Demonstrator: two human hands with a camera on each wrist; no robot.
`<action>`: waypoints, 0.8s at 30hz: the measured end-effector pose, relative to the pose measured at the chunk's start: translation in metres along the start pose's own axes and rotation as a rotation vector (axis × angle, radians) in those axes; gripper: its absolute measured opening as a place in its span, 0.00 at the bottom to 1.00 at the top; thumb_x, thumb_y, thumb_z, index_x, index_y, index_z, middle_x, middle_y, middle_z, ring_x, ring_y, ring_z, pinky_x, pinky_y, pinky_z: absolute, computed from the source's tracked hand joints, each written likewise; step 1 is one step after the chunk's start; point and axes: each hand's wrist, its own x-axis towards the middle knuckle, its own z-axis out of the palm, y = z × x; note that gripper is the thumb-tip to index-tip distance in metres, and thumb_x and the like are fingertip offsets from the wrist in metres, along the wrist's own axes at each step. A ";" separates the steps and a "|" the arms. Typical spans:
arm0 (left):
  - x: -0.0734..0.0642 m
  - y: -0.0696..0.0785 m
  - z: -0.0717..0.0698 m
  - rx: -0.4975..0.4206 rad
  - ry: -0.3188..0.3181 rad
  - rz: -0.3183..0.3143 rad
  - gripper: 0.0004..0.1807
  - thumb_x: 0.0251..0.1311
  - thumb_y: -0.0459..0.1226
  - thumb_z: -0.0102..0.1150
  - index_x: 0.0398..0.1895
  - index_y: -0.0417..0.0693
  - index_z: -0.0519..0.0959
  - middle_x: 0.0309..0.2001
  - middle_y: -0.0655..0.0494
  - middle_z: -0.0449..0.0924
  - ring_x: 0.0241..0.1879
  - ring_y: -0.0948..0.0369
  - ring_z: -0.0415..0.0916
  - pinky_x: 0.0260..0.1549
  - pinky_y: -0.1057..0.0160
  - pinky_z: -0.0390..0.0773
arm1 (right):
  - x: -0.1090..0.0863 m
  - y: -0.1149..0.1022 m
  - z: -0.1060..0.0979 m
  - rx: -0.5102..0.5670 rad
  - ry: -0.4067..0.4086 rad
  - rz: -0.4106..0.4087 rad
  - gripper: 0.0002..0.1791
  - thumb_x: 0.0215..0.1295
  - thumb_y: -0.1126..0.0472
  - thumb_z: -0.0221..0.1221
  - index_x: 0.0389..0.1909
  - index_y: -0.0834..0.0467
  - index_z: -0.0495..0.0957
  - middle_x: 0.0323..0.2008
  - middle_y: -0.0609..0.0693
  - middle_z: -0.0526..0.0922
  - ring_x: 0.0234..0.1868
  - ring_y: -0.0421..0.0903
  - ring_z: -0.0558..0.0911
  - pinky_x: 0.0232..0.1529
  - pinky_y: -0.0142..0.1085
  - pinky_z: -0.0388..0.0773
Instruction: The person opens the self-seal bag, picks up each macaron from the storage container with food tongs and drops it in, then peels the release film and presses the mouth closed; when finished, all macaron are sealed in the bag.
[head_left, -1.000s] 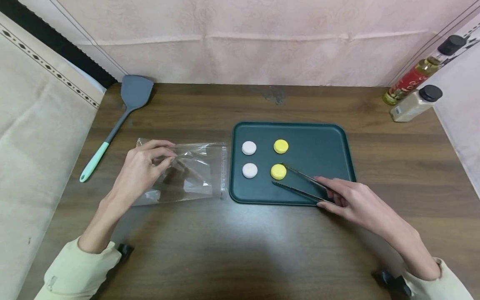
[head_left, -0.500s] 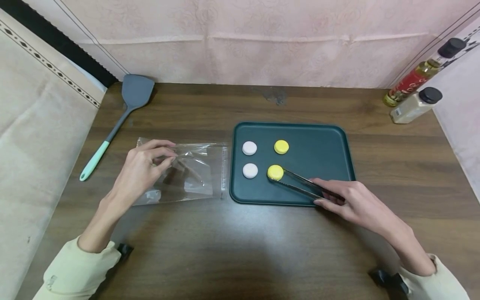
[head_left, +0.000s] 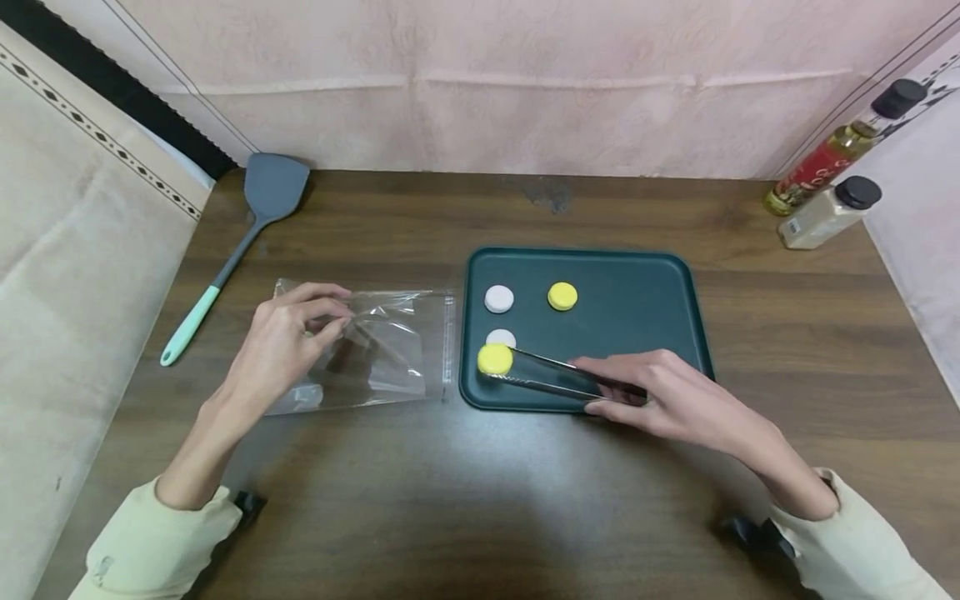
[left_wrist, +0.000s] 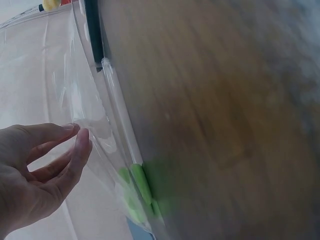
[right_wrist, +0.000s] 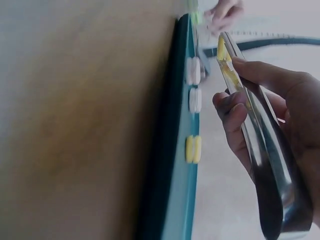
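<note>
My left hand [head_left: 287, 333] pinches the raised upper film of a clear plastic bag [head_left: 397, 358], which lies left of the tray with its sealed strip toward it. In the left wrist view, thumb and fingertips meet at the bag's film [left_wrist: 92, 107]. With my right hand [head_left: 667, 396] I hold metal tongs [right_wrist: 275, 160], whose tips grip a yellow macaron [head_left: 494, 359]. Raised over the left of the dark green tray [head_left: 622, 308], this macaron partly covers a white macaron [head_left: 501, 337] in the head view. Another white macaron [head_left: 498, 298] and a yellow macaron [head_left: 562, 296] rest on the tray.
A grey spatula [head_left: 273, 187] with a mint handle lies at the left of the wooden table [head_left: 480, 500]. In the back right corner stand an oil bottle [head_left: 817, 171] and a black-capped jar [head_left: 825, 217]. Pale cloth [head_left: 480, 100] hangs along the back.
The tongs have closed on the front yellow macaron, lifted it and carried it left toward the bag. My left hand and the bag have stayed in place.
</note>
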 end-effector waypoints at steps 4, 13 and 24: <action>0.000 0.000 -0.001 0.002 0.014 0.012 0.05 0.63 0.22 0.75 0.39 0.36 0.92 0.53 0.40 0.90 0.36 0.50 0.87 0.31 0.79 0.73 | 0.022 -0.005 -0.001 -0.029 -0.015 -0.044 0.24 0.75 0.58 0.72 0.69 0.56 0.84 0.27 0.35 0.72 0.23 0.28 0.67 0.22 0.27 0.63; -0.001 0.000 -0.003 0.000 0.012 0.021 0.05 0.63 0.23 0.75 0.39 0.37 0.92 0.53 0.40 0.90 0.38 0.47 0.90 0.33 0.77 0.76 | 0.066 -0.006 0.005 -0.057 -0.061 -0.059 0.28 0.73 0.58 0.73 0.70 0.58 0.83 0.30 0.42 0.80 0.22 0.31 0.69 0.21 0.29 0.64; -0.004 0.001 -0.007 0.005 0.012 0.017 0.05 0.63 0.23 0.75 0.39 0.37 0.92 0.52 0.41 0.91 0.40 0.47 0.89 0.34 0.80 0.72 | 0.118 -0.021 0.024 -0.132 -0.124 -0.170 0.26 0.76 0.59 0.70 0.70 0.63 0.82 0.27 0.44 0.79 0.23 0.33 0.70 0.24 0.29 0.65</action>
